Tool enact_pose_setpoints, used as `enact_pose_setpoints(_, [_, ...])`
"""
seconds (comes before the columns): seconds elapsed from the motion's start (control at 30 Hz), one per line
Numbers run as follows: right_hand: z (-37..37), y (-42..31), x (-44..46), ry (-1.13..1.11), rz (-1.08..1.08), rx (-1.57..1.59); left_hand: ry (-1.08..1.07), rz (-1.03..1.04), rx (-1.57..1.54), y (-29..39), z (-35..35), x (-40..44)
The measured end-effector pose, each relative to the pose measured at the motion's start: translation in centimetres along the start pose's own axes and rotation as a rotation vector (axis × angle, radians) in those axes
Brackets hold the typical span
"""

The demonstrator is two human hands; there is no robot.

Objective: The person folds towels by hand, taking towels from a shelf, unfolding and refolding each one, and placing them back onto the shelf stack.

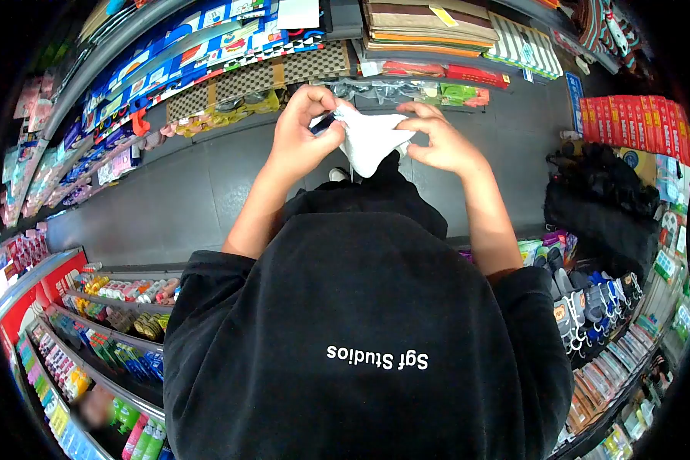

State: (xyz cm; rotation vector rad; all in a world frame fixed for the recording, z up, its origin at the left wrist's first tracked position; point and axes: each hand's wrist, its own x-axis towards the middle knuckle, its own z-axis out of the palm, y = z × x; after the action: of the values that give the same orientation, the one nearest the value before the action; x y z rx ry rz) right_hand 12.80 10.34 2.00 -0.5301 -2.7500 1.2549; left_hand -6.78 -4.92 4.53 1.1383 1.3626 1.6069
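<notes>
- The white cloth (pixel 372 142) hangs between the two hands, in front of the body and above the floor (pixel 230 184), its lower part drooping to a rounded point.
- The left hand (pixel 308 130) has the cloth's left corner at its thumb and forefinger, the fingers curled inward; how firmly they press is hard to tell.
- A small dark item (pixel 324 124) shows between that thumb and forefinger, partly covered; what it is cannot be made out.
- The right hand (pixel 441 142) pinches the cloth's right edge between thumb and fingers, the fingers bent towards the left hand.
- Both forearms reach forward out of the short sleeves of a black shirt (pixel 360 299), which bears white lettering (pixel 377 358) reading "Sgf Studios", upside down in this view.
- Below the cloth are dark trousers (pixel 391 195) and a pale shoe (pixel 339 175) on the grey floor.
- Beyond the hands, a shelf bears a stack of brown mats (pixel 429 31), with striped fabric (pixel 525 46) just beside it on the right.
- Red boxes (pixel 636 123) stand in a row at far right, above a black heap (pixel 602 188).
- Nearer, slippers (pixel 590 303) hang right of the body; tiered racks (pixel 119 307) of small goods stand left.
</notes>
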Motion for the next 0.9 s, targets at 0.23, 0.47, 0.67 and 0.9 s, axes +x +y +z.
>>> enact_pose_setpoints(0.23, [-3.0, -1.1, -0.7, 0.292, -0.005, -0.146, 0.175, -0.042, 0.169, -1.9, -1.0, 0.0])
enact_pose_setpoints(0.47, [-5.9, -4.3, -0.6, 0.444, -0.119, -0.17, 0.281, -0.02, 0.063, -1.3, -0.3, 0.4])
enact_pose_setpoints(0.67, [-6.2, -4.4, -0.5, 0.485, -0.113, -0.159, 0.201, 0.127, 0.095, 0.2, -0.8, 1.6])
enact_pose_setpoints(0.9, [-6.3, -7.3, 0.5, 0.441, -0.107, 0.018, -0.18, 0.054, 0.732, 4.7, -2.4, 2.8])
